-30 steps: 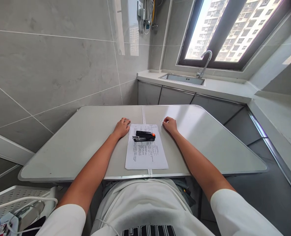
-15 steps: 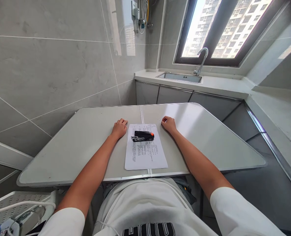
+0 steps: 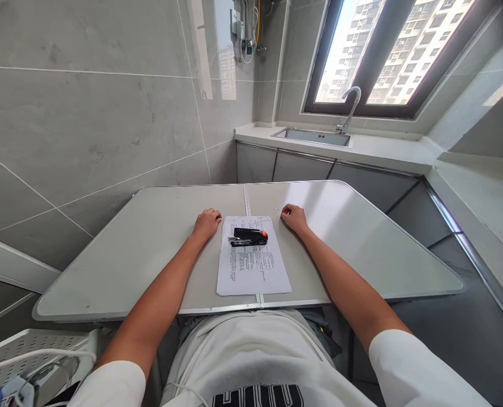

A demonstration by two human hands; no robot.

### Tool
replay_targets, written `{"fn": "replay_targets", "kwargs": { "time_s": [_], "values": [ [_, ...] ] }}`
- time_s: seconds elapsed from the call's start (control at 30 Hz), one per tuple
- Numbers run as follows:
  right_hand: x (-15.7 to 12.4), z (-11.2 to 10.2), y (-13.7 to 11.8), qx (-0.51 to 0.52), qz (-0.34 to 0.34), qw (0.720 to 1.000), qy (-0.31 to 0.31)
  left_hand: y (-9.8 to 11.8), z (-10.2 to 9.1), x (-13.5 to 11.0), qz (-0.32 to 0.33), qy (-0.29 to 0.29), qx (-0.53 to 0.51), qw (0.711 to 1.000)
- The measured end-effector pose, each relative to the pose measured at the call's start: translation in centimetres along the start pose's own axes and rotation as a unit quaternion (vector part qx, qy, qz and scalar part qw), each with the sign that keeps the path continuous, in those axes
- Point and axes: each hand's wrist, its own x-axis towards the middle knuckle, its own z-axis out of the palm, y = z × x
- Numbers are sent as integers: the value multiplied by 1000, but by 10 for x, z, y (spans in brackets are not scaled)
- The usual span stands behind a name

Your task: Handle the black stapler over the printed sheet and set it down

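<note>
A black stapler (image 3: 250,237) with an orange-red spot at its right end lies across the upper part of some printed white paper (image 3: 255,277). Left of the paper, my left hand (image 3: 207,223) rests on the table, fingers curled in and nothing seen in them. My right hand (image 3: 293,217) lies to the right of the paper in a loose fist, thumb near the bent fingers, with nothing visible inside. Neither hand touches the stapler.
The pale folding table (image 3: 119,265) has a metal seam down its middle. A white perforated basket (image 3: 34,342) with cables stands at the lower left. Behind the table are a counter with a sink (image 3: 313,136), a faucet (image 3: 353,107) and a window.
The view has tilted slightly, so everything sits a little lower and farther right. The fingers of my left hand look a bit more curled; stapler and paper stay in place.
</note>
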Motion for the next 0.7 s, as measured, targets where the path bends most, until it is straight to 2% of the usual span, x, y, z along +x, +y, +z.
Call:
{"fn": "replay_targets", "kwargs": {
  "time_s": [0.13, 0.33, 0.53, 0.7],
  "values": [
    [0, 1, 0, -4, -1, 1000, -2, 7, -6, -3, -5, 39, -31, 999],
    [1, 2, 0, -14, -1, 1000, -6, 25, -11, -9, 68, 82, -181, 978],
    [0, 3, -2, -29, 8, 999, -13, 31, -5, -11, 69, 113, -197, 971],
    [5, 1, -6, -33, 41, 998, -37, 31, -4, -11, 70, 100, -214, 969]
  ]
}}
